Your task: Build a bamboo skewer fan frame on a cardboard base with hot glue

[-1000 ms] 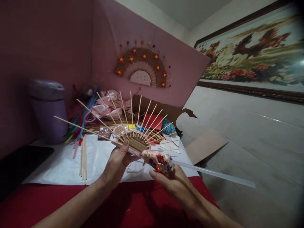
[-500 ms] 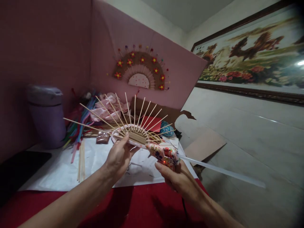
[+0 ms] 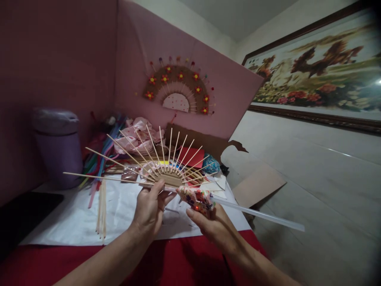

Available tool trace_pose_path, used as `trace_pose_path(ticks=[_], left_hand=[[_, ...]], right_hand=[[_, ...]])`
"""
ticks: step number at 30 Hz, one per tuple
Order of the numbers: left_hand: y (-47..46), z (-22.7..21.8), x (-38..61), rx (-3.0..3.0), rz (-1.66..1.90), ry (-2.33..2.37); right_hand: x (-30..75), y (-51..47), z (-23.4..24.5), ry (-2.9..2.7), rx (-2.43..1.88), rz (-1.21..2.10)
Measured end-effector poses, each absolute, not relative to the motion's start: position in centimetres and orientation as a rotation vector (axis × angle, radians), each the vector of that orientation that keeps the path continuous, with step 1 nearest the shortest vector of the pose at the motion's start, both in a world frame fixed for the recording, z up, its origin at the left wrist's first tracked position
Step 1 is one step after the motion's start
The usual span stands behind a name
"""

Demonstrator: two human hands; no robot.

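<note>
My left hand (image 3: 150, 208) pinches the base of a half-round fan of thin wooden skewers (image 3: 162, 169) glued to a small semicircular card, held up above the table. My right hand (image 3: 212, 226) grips a glue gun (image 3: 196, 198) wrapped in flowery paper, its red light on. The gun's nozzle points at the fan's base, right beside my left fingers. A long clear glue stick (image 3: 262, 216) juts from the back of the gun toward the right.
White paper (image 3: 74, 222) covers a red tablecloth (image 3: 178, 262). Loose skewers (image 3: 101, 208), coloured strips, pink cloth (image 3: 138, 135) and a purple lidded bin (image 3: 58, 145) sit behind. A finished decorated fan (image 3: 178, 89) hangs on the pink board. Brown cardboard (image 3: 257, 184) lies at right.
The skewer fan has tilted flatter and dropped slightly, with my left hand turning under it. The glue gun moved a little left and closer to the fan's base.
</note>
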State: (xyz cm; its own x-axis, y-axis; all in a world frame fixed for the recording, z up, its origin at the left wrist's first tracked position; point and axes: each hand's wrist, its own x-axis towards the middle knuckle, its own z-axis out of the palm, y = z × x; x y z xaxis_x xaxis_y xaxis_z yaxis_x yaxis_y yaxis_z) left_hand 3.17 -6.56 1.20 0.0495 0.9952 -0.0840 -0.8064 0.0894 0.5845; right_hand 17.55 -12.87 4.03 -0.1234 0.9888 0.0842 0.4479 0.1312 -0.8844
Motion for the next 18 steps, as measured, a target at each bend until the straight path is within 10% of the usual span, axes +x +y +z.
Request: trace_pose_path(ticks=[18], left_hand=[[-6.32, 1.16, 2.82, 0.442, 1.474, 0.56]], right_hand=[[17.25, -12.12, 3.59, -1.712, -1.524, 0.939]])
